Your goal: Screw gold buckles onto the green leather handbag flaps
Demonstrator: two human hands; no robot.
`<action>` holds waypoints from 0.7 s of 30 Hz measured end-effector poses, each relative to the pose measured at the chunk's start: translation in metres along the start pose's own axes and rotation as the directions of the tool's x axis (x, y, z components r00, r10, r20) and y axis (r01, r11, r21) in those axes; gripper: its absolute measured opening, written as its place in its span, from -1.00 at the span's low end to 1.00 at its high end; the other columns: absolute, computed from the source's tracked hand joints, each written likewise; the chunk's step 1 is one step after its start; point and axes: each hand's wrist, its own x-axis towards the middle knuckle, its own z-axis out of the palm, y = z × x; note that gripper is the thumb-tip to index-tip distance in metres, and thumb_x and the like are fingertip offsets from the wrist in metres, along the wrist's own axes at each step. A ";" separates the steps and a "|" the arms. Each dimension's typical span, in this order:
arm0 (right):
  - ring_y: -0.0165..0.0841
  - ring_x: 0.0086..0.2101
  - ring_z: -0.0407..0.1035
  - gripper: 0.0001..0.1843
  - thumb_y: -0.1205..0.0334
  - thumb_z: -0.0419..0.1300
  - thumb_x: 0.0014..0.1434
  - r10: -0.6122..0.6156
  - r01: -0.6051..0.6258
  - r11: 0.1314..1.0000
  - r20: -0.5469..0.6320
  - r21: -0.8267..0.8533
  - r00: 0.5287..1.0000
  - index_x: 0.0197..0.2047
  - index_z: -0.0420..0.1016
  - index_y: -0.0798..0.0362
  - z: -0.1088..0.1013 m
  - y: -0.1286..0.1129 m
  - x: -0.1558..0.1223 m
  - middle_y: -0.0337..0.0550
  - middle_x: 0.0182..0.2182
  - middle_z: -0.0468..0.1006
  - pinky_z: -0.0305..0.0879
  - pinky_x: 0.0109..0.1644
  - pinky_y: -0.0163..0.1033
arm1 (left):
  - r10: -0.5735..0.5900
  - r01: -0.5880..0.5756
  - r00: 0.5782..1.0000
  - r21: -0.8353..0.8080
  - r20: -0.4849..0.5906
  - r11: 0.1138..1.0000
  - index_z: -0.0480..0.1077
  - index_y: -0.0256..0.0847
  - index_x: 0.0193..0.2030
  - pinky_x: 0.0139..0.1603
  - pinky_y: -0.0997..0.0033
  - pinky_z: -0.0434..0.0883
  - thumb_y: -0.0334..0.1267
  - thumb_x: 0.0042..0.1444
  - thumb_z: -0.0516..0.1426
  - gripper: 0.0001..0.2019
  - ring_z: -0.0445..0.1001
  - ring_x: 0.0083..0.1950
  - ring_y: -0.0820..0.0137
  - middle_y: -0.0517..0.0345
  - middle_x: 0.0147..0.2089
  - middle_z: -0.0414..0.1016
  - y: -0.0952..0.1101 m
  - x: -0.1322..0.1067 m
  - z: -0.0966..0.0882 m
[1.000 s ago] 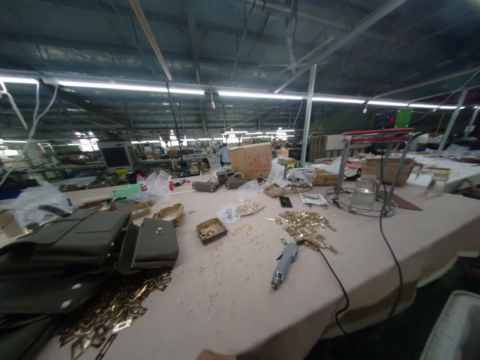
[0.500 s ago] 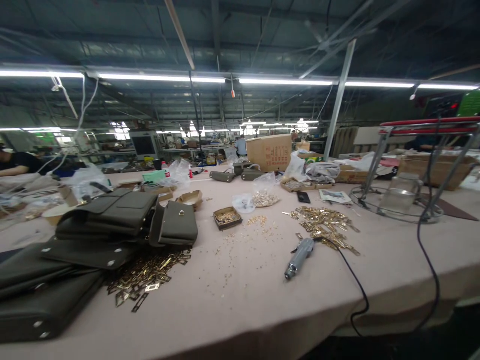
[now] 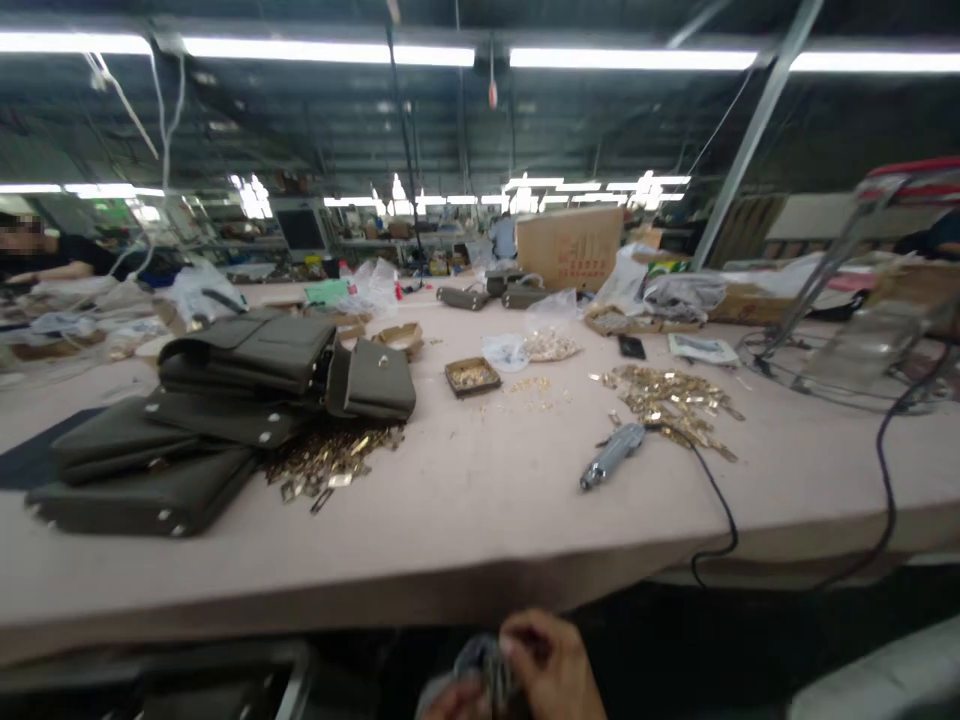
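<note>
Held low in the view, just below the near edge of the desk (image 3: 480, 540): left hand (image 3: 456, 698) and right hand (image 3: 559, 668), close together about a greyish rumpled item (image 3: 487, 660) (too blurred to name). Seen on the right hand, bent thumb and fingers drawn near one another beside that item; cannot tell from the blur whether grasping it or released. Cannot tell the left grip either, cut off at the near edge of the view with little more than fingers showing.

Lying on the desk, to the right: a grey power tool (image 3: 615, 455), pointed toward the near left and trailing a black cord (image 3: 724, 505) over the near edge. Heaped just beyond it, gold-coloured metal pieces (image 3: 675, 400). Stacked at left, dark olive bags (image 3: 247, 350), with a second heap of gold-coloured fittings (image 3: 337, 465) beside them. Set between, farther back, a small open box (image 3: 472, 380) of tiny gold bits. Standing far behind, a large cardboard box (image 3: 570, 248).
</note>
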 end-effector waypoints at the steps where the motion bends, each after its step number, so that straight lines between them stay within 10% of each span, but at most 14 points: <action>1: -0.20 -0.30 0.53 -0.77 0.04 0.22 0.22 0.002 -0.002 0.997 -0.003 0.078 1.000 -0.31 0.62 -0.02 0.000 0.001 0.000 -0.06 -0.35 0.62 0.53 -0.16 -0.13 | -0.047 0.046 0.999 0.012 0.010 0.999 0.50 -0.30 -0.12 -0.40 0.37 0.55 -0.07 0.17 0.32 -0.68 0.54 -0.39 0.38 0.10 -0.31 0.58 -0.007 -0.001 -0.004; 6: -0.28 -0.50 0.48 -0.63 -0.01 0.35 0.09 0.140 -0.171 0.923 0.112 0.345 0.984 -0.19 0.61 0.14 0.009 0.021 0.007 -0.12 -0.51 0.57 0.48 -0.40 -0.24 | -0.117 0.135 0.981 -0.117 0.152 0.984 0.51 -0.43 -0.26 -0.53 0.42 0.52 -0.07 -0.15 0.46 -0.53 0.52 -0.57 0.40 -0.05 -0.40 0.62 -0.039 -0.004 -0.021; 21: -0.27 -0.46 0.53 -0.68 0.07 0.35 0.11 0.171 -0.241 0.917 0.233 0.319 0.957 -0.21 0.61 0.17 0.014 0.028 0.004 -0.07 -0.50 0.60 0.50 -0.35 -0.26 | -0.143 0.169 0.970 -0.124 0.196 0.978 0.60 -0.54 -0.08 -0.45 0.45 0.60 -0.28 0.08 0.30 -0.66 0.62 -0.49 0.37 -0.18 -0.28 0.68 -0.038 -0.004 -0.025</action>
